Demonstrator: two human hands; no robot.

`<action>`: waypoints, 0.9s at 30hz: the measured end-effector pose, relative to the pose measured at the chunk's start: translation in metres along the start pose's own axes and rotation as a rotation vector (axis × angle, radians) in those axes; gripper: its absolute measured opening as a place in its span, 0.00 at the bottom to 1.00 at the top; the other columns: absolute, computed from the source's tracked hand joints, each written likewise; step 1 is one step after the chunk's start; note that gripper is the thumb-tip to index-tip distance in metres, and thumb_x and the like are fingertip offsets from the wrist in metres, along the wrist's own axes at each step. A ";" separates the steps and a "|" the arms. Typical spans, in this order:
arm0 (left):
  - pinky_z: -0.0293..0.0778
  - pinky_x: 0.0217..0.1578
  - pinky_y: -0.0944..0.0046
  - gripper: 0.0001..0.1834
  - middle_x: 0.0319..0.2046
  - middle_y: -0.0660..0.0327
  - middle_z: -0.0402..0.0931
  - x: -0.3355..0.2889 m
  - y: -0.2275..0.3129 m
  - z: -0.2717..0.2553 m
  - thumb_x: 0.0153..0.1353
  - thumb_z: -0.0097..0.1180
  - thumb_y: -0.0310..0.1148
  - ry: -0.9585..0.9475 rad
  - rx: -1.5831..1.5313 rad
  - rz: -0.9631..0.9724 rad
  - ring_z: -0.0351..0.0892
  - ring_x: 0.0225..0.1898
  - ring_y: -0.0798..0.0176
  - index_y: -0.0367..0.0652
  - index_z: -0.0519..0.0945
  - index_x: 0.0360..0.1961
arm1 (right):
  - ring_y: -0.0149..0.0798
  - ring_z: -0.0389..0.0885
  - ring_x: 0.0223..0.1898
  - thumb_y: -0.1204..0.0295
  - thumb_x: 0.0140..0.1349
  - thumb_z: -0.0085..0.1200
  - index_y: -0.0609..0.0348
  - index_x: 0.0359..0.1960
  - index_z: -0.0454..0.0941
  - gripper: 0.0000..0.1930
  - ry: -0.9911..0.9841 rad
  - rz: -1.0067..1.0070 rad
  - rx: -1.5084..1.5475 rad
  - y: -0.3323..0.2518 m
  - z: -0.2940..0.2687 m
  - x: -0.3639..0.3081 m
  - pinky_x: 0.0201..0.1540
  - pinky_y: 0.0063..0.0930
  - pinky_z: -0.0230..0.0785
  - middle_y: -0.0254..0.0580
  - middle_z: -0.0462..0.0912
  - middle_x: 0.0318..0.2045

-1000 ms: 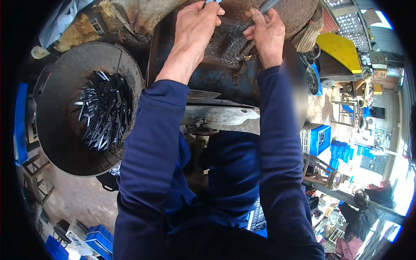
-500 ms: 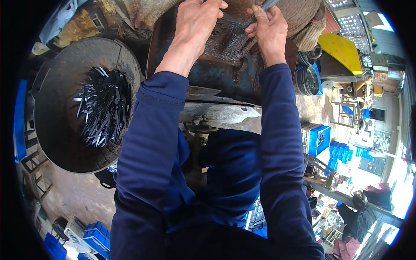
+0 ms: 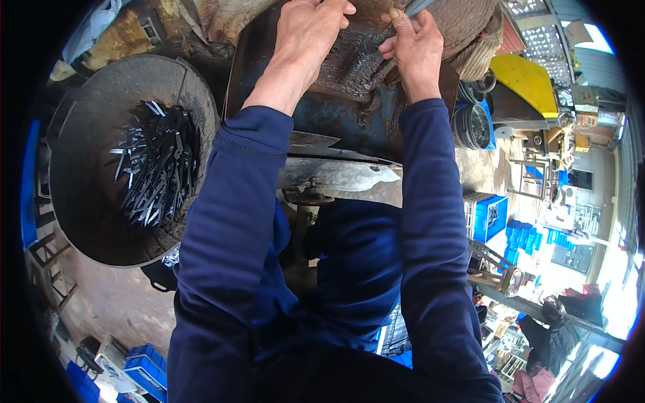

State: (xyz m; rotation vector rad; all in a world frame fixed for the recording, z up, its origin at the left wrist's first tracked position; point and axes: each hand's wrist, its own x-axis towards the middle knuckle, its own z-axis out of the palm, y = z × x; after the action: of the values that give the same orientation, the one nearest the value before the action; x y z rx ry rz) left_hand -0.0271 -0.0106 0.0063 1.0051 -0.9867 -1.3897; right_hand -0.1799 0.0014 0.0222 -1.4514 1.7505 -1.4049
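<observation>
"Listing your hands first: what state are they in?"

"Right hand (image 3: 418, 57), top of the frame, right of centre: thumb and fingers appear pinched round a grey strip (image 3: 421, 5), narrow, smooth, cut off by the top edge. Left hand (image 3: 308, 39), top of the frame, left of centre: fingers curled, tips partly out of frame; whether they grip anything cannot be told."

"And how far along is your work?"

"One strip in hand, its handling unfinished by judgement. Round basin (image 3: 80, 201), left of the frame: one heap of slender dark pieces (image 3: 161, 168). Whether these are done or waiting is not shown, so what is left goes uncounted."

"Materials, textures, shapes?"

"Heap: metal by its glint, flat, pointed, tangled. Basin: dull, deep-walled, scuffed at the rim. Dark metal plate (image 3: 336, 124), upper centre, below your hands: stained, wet-looking, blue-grey under brown. Brown sludge (image 3: 356, 64), between your hands: lumpy, glistening. Striped cloth (image 3: 475, 62), upper right of centre: beige, creased. Yellow panel (image 3: 523, 80), upper right: angular, smooth. Blue crate (image 3: 492, 218), right: boxy, probably plastic."
</observation>
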 end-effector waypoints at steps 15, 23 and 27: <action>0.59 0.22 0.71 0.11 0.20 0.66 0.73 0.004 -0.002 -0.010 0.63 0.53 0.37 -0.042 -0.055 -0.050 0.65 0.21 0.74 0.41 0.81 0.29 | 0.27 0.74 0.15 0.67 0.66 0.54 0.67 0.43 0.71 0.14 -0.013 -0.071 0.033 0.012 -0.001 0.002 0.16 0.19 0.66 0.45 0.84 0.36; 0.60 0.22 0.70 0.13 0.22 0.64 0.75 -0.006 0.009 -0.010 0.55 0.58 0.39 -0.022 -0.039 0.044 0.66 0.22 0.73 0.38 0.82 0.29 | 0.26 0.72 0.13 0.68 0.66 0.54 0.64 0.42 0.71 0.11 -0.004 -0.015 0.034 0.010 0.000 0.002 0.14 0.19 0.64 0.42 0.83 0.33; 0.58 0.21 0.71 0.13 0.22 0.67 0.74 -0.015 0.020 -0.009 0.57 0.58 0.39 -0.046 0.012 0.029 0.64 0.20 0.75 0.40 0.83 0.32 | 0.26 0.71 0.12 0.68 0.66 0.54 0.64 0.42 0.71 0.11 0.012 0.034 -0.005 0.002 0.000 0.001 0.13 0.20 0.64 0.40 0.83 0.32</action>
State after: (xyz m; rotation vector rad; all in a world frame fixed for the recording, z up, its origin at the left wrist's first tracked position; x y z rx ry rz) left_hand -0.0121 0.0034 0.0238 0.9680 -1.0406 -1.3902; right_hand -0.1809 0.0005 0.0203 -1.4118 1.7796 -1.3957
